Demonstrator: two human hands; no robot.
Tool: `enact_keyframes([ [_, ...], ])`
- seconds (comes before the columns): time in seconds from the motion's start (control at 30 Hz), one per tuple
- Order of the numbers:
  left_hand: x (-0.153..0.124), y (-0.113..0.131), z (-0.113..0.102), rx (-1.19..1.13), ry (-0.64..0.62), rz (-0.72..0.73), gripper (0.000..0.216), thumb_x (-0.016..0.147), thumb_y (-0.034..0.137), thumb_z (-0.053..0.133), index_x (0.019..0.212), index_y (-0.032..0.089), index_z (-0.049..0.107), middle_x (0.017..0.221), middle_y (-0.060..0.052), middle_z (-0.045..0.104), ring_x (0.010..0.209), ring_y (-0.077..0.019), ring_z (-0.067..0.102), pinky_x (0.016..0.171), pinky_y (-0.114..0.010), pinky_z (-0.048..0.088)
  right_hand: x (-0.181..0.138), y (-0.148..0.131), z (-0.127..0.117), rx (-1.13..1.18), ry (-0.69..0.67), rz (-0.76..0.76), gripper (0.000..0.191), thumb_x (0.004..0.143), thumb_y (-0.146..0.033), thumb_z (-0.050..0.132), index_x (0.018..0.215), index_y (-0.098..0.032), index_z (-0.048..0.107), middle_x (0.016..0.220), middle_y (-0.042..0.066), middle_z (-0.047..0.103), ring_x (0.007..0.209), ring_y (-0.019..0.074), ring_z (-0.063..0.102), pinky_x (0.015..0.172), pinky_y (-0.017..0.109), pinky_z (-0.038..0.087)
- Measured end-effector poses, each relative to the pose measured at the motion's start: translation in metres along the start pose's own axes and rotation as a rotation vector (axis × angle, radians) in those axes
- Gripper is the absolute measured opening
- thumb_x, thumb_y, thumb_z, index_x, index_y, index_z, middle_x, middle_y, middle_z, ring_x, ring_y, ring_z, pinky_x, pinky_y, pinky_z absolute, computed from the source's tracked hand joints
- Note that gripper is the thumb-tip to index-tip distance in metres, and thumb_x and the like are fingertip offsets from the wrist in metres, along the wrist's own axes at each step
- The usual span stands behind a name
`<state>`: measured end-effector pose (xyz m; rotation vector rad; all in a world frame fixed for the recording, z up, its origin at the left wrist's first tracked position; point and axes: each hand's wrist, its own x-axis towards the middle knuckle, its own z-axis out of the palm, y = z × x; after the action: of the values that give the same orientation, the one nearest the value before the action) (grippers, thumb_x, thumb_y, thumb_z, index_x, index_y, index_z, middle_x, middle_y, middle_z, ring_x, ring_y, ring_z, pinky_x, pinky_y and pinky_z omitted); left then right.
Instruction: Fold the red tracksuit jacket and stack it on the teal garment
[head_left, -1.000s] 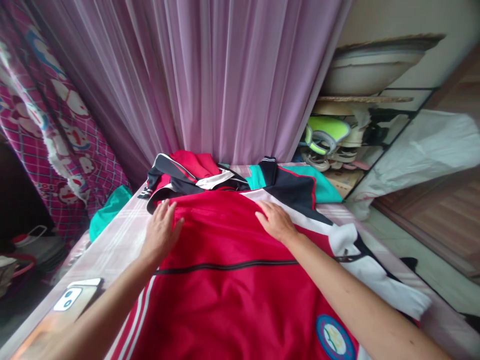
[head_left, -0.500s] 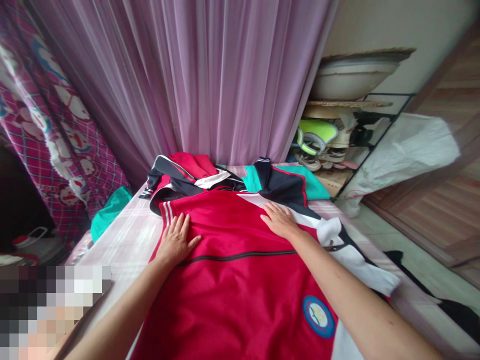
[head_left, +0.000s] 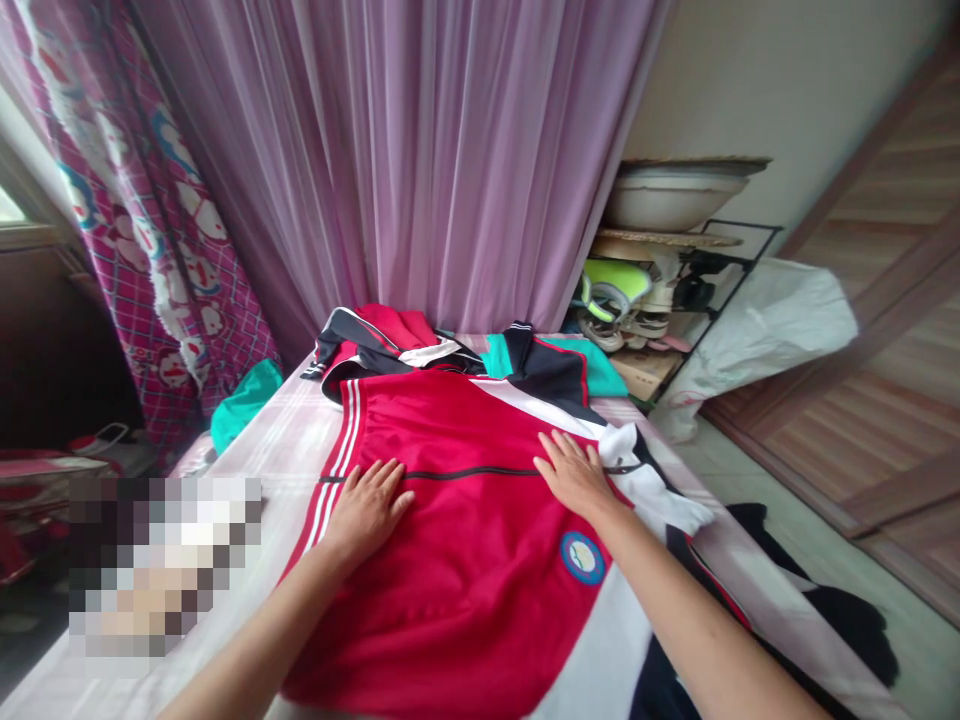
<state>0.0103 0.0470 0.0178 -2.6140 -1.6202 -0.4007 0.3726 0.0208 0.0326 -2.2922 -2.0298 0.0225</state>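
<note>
A red jacket (head_left: 457, 570) with white side panels, a dark line across it and a round blue badge lies spread on the table. My left hand (head_left: 370, 508) rests flat on its left part, beside the white stripes, fingers spread. Flat on the right part, above the badge, lies my right hand (head_left: 574, 472), its fingers apart. White bunched cloth (head_left: 649, 490) is just right of that hand. Beyond the jacket's far edge is a crumpled red, black and white garment (head_left: 382, 340). A teal and navy garment (head_left: 559, 365) lies at the far right.
A checked cloth (head_left: 247, 450) covers the table. Purple curtains (head_left: 450, 180) hang behind it. On the right stand a rack (head_left: 705, 320) with shoes and a basin (head_left: 675, 195), a white plastic bag (head_left: 780, 330) and a wooden door (head_left: 862, 400). Dark cloth (head_left: 840, 610) is on the floor.
Both hands have slid toward me over the jacket, still flat. The view has shifted, showing more of the jacket's lower part and the left striped edge.
</note>
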Motion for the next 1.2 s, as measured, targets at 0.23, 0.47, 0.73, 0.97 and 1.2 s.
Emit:
enact_keyframes([
  [0.23, -0.069, -0.012, -0.012, -0.118, 0.035, -0.024, 0.051, 0.097, 0.048, 0.041, 0.140, 0.025, 0.056, 0.149, -0.009, 0.053, 0.143, -0.0288, 0.040, 0.118, -0.053, 0.031, -0.068, -0.015, 0.002, 0.023, -0.052, -0.093, 0.056, 0.099, -0.043, 0.038, 0.150, -0.022, 0.043, 0.159, 0.015, 0.036, 0.146, 0.0303, 0.033, 0.115, 0.055, 0.028],
  [0.47, -0.098, -0.034, -0.030, -0.361, 0.093, -0.211, 0.057, 0.096, 0.051, 0.032, 0.129, 0.016, 0.062, 0.140, -0.012, 0.060, 0.128, -0.0245, 0.057, 0.112, -0.041, 0.042, -0.096, -0.001, 0.012, 0.133, 0.090, -0.198, 0.052, 0.097, -0.039, 0.039, 0.141, -0.016, 0.055, 0.149, 0.016, 0.050, 0.138, 0.0279, 0.045, 0.114, 0.045, 0.036],
  [0.73, -0.136, -0.042, -0.033, -0.237, 0.274, -0.447, 0.049, 0.090, 0.048, 0.040, 0.113, 0.016, 0.068, 0.130, -0.015, 0.066, 0.121, -0.0275, 0.060, 0.108, -0.043, 0.045, -0.138, -0.034, -0.011, 0.457, 0.183, -0.377, 0.029, 0.092, -0.036, 0.050, 0.105, -0.023, 0.072, 0.113, 0.010, 0.071, 0.108, 0.0240, 0.065, 0.097, 0.040, 0.050],
  [0.97, -0.156, -0.043, -0.050, -0.254, 0.169, -0.462, 0.043, 0.091, 0.050, 0.038, 0.090, 0.021, 0.071, 0.115, -0.011, 0.074, 0.113, -0.0247, 0.064, 0.103, -0.039, 0.045, -0.172, -0.069, -0.028, 0.539, -0.196, -0.603, 0.011, 0.075, -0.030, 0.074, 0.082, -0.022, 0.072, 0.087, 0.002, 0.071, 0.082, 0.0172, 0.065, 0.079, 0.029, 0.050],
  [1.2, -0.173, -0.049, -0.060, -0.344, 0.040, -0.404, 0.046, 0.080, 0.064, 0.051, 0.087, 0.022, 0.069, 0.132, -0.013, 0.066, 0.128, -0.0304, 0.054, 0.108, -0.048, 0.040, -0.182, -0.063, -0.025, 0.541, -0.198, -0.601, 0.012, 0.076, -0.019, 0.066, 0.084, -0.023, 0.073, 0.090, 0.003, 0.071, 0.089, 0.0183, 0.065, 0.082, 0.030, 0.049],
])
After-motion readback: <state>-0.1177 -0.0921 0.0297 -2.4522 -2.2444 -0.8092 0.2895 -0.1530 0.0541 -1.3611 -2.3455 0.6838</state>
